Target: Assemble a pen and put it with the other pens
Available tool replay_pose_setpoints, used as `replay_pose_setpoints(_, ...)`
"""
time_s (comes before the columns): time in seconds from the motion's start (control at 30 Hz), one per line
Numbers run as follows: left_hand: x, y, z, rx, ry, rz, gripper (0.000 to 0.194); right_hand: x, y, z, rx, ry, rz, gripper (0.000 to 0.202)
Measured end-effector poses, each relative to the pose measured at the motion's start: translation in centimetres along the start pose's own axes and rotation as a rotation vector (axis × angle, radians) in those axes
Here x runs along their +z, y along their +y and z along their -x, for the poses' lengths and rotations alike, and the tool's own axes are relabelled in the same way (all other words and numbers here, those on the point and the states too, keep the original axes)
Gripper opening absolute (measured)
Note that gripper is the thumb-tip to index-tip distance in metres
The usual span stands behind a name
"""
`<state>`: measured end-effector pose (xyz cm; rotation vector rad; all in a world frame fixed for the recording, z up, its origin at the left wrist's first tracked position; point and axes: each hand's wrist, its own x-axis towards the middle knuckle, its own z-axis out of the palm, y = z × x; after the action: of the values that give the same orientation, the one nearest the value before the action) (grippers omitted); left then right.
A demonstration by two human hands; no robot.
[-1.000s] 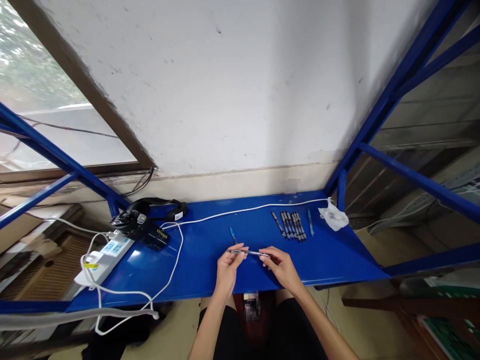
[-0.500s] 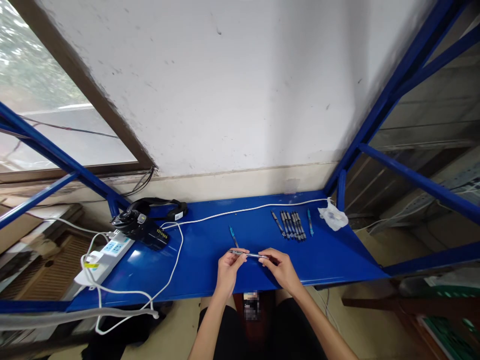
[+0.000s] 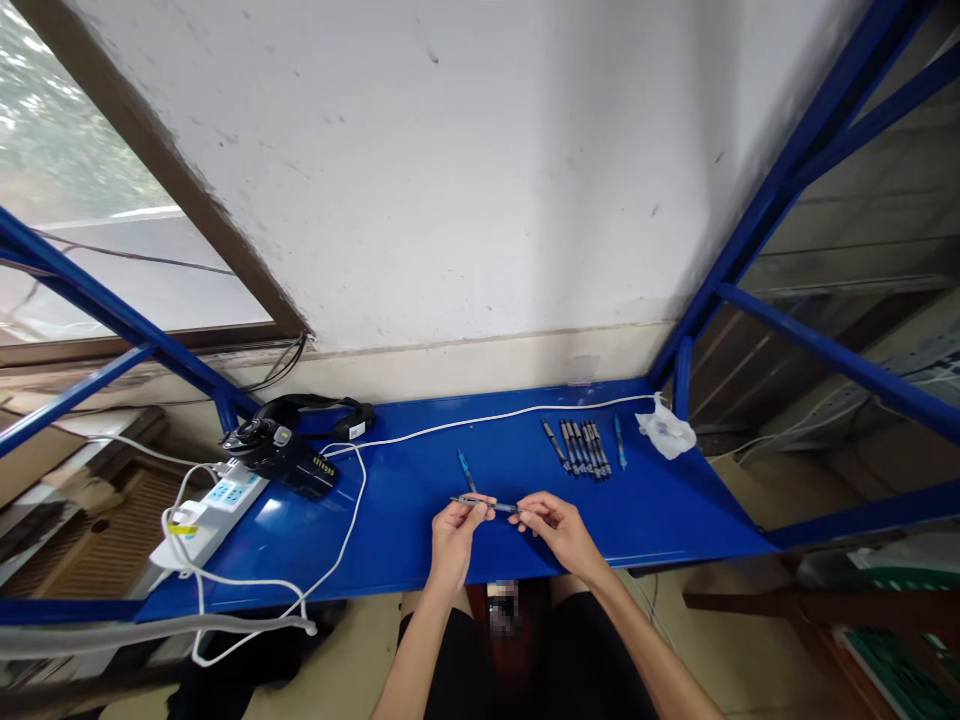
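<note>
In the lower middle of the frame, above the front edge of the blue bench [image 3: 660, 520], the two hands hold one thin pen [image 3: 486, 504] between them. The left hand [image 3: 455, 535] closes its fingertips on the left end of the pen, and the right hand [image 3: 556, 528] pinches the right end, so the pen lies almost level, from left to right, just above the bench surface. Both hands are closed in a fingertip grip on this pen; the finer details of the pen are too small to tell. Just behind the left hand, a little higher in the frame, a single blue pen [image 3: 466, 468] lies alone on the bench. To the right of centre, a row of dark pens [image 3: 579, 447] lies side by side, and one more blue pen [image 3: 619, 441] lies just beside the row on its right. Near the right back corner of the bench there is a crumpled white plastic bag [image 3: 664, 430]. A white cable [image 3: 480, 421] runs along the back of the bench and curves down on the left side. In the left part of the frame a black headset [image 3: 296, 440] lies on the bench, and a white power strip [image 3: 214, 510] lies near the left end.
</note>
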<state>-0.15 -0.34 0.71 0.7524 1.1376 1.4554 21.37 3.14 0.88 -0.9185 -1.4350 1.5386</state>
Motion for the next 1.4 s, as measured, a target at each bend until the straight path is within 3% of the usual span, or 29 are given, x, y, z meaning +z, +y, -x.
replay_pose_setpoints(0.23, 0.0, 0.6, -0.2, -0.054, -0.002, 0.116, 0.034, -1.3, 0.2, -0.3, 0.048, -0.057, -0.065, 0.039)
replay_pose_setpoints(0.43, -0.1, 0.6, -0.2, -0.062, -0.058, 0.114, 0.03, -1.1, 0.0, -0.3, 0.064, -0.053, -0.09, 0.034)
replay_pose_setpoints(0.63, 0.0, 0.5, -0.3, -0.047, -0.024, 0.134, 0.032, -1.1, -0.6, -0.3, 0.062, -0.061, -0.117, 0.038)
replay_pose_setpoints(1.0, 0.3, 0.4, -0.1, -0.004, -0.035, -0.03, 0.028, -0.4, -0.5, -0.2, 0.032, -0.01, 0.102, 0.046)
replay_pose_setpoints(1.27, 0.1, 0.1, -0.3, 0.014, -0.012, -0.007, 0.025, 0.1, -0.1, 0.0, 0.014, 0.055, 0.066, 0.035)
replay_pose_setpoints(1.4, 0.1, 0.0, -0.3, 0.02, -0.012, -0.01, 0.025, 0.1, 0.2, 0.0, 0.005, 0.036, 0.139, 0.041)
